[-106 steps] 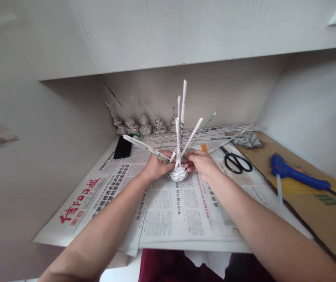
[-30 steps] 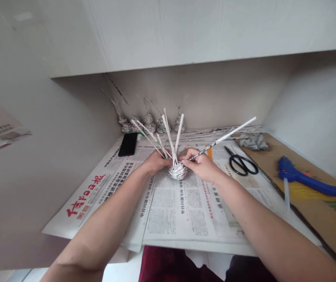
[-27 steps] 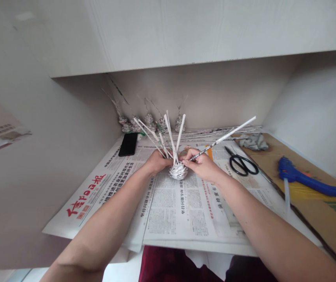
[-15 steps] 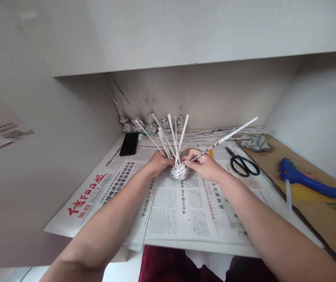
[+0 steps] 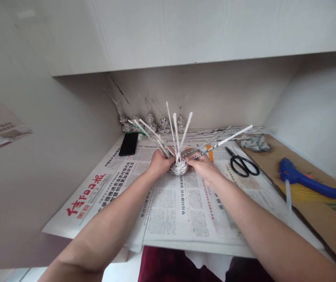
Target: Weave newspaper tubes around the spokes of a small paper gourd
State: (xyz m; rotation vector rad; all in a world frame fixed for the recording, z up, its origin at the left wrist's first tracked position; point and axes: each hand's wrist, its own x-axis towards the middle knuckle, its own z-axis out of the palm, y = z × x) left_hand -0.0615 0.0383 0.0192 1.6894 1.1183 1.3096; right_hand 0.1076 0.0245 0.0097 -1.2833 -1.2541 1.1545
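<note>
Hands close in from both sides on a small woven paper base, which sits between them, low and rounded. The left hand pinches its left edge, thumb toward the middle, where a cluster of leaning strips fans up and to the left; which of these strips it grips cannot be told. The right hand grasps one long rolled strip at the base's right edge, its near end hidden in the fingers. That strip's long axis is the relation that matters: it slants up and outward to the right, pointing away from the base, with the right hand nearer to it and the left well apart. Three more upright strips rise from the middle, between the two grips. Beneath lies newspaper spread over the table. Farther out, black scissors rest to the right, beyond them a blue glue gun on cardboard, and a crumpled cloth behind. A phone lies to the left; at the back stand a row of finished-looking woven pieces and a bundle of loose strips.
</note>
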